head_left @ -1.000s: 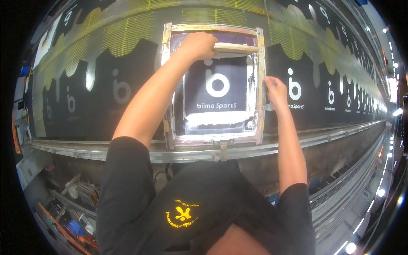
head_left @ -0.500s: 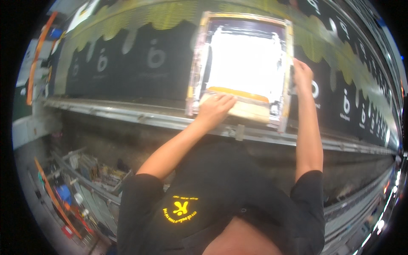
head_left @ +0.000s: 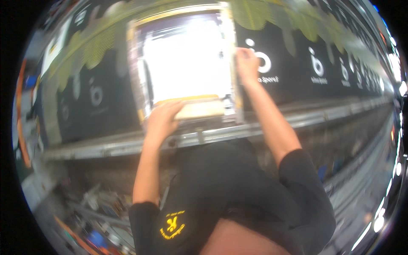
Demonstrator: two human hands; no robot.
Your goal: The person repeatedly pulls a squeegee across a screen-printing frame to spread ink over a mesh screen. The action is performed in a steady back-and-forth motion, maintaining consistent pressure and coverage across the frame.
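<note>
A screen printing frame [head_left: 233,46] lies over the black printed fabric [head_left: 293,80], its mesh bright with white ink [head_left: 187,59]. Along the near end of the mesh rests a squeegee [head_left: 202,109] with a pale wooden handle and an orange blade edge. My left hand [head_left: 161,121] is closed on the squeegee's left end, close to the frame's near left corner; motion blurs the fingertips. At the frame's right side, my right hand [head_left: 246,63] grips the edge, with the thumb side toward the mesh.
White emblems repeat along the fabric under yellow drip shapes [head_left: 100,44]. A metal rail [head_left: 212,134] runs along the table's near edge, in front of my body. Cluttered tools and a blue object [head_left: 97,239] lie low at the left. An orange strip [head_left: 20,114] stands at the far left.
The frame, with the squeegee in it, has shifted left along the fabric by about one emblem, and both hands have gone with it. A bright white emblem now shows right of the frame.
</note>
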